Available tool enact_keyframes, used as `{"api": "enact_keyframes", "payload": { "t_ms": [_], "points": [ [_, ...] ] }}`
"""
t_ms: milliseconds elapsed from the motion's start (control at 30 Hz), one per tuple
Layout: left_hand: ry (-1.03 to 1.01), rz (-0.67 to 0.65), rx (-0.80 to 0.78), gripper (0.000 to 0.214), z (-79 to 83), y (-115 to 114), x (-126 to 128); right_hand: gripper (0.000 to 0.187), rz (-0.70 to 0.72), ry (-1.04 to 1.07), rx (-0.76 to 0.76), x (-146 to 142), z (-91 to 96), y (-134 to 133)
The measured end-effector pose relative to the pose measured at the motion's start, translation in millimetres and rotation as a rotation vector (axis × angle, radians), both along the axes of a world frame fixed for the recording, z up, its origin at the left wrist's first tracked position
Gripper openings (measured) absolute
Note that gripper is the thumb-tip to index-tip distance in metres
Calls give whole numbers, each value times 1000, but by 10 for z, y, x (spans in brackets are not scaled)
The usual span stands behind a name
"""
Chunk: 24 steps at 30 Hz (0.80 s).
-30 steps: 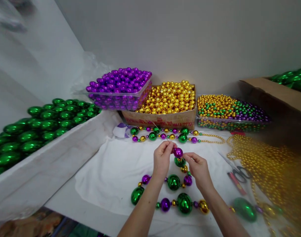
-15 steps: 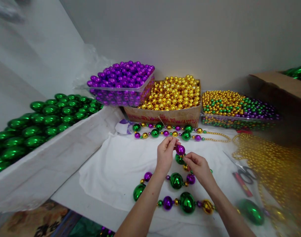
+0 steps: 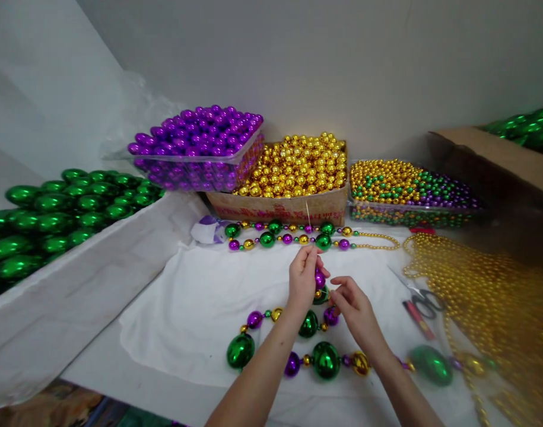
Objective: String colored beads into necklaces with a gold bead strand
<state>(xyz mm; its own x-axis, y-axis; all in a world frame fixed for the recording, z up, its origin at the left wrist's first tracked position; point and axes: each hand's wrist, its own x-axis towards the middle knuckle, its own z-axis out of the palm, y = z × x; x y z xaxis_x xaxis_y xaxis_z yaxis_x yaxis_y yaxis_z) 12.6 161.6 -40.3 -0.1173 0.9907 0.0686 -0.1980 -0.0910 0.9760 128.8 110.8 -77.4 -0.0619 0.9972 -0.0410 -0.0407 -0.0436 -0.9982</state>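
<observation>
My left hand (image 3: 304, 279) is closed in a pinch at the top end of a bead garland (image 3: 326, 360), with a purple bead (image 3: 320, 279) just under its fingers. A thin pale strand (image 3: 308, 218) sticks up from that pinch. My right hand (image 3: 352, 299) is beside it, thumb and forefinger closed on what looks like the garland's thread near a small gold bead. Green, purple and gold beads of the garland wind across the white cloth (image 3: 186, 308) beneath my hands. My left forearm covers part of the garland.
Behind stand a bin of purple beads (image 3: 195, 139), a carton of gold beads (image 3: 298, 166) and a tray of small mixed beads (image 3: 396, 187). Another bead strand (image 3: 267, 239) lies before them. Scissors (image 3: 425, 299) and gold bead chains (image 3: 476, 296) are at right, green beads (image 3: 53, 222) at left.
The view has shifted to the right. My right hand has moved slightly away from the purple bead, and the thin strand now points straight up above my left hand.
</observation>
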Motion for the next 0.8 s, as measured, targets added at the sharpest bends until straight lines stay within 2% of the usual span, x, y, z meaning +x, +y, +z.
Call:
{"api": "enact_keyframes", "payload": {
  "t_ms": [133, 300, 500, 600, 800],
  "points": [
    [111, -98, -54, 30, -141, -40, 92, 32, -15, -30, -18, 62, -112, -52],
    [160, -159, -60, 29, -234, -10, 152, 31, -25, -30, -41, 171, -186, -38],
    [210, -177, 27, 22, -239, -58, 149, 39, -112, -7, -12, 165, -80, -28],
    [255, -210, 97, 23, -228, -97, 129, 35, -147, 17, 2, 113, -23, 21],
    [326, -236, 149, 25, -259, -121, 91, 24, -89, 122, -84, 49, 74, 108]
  ]
}}
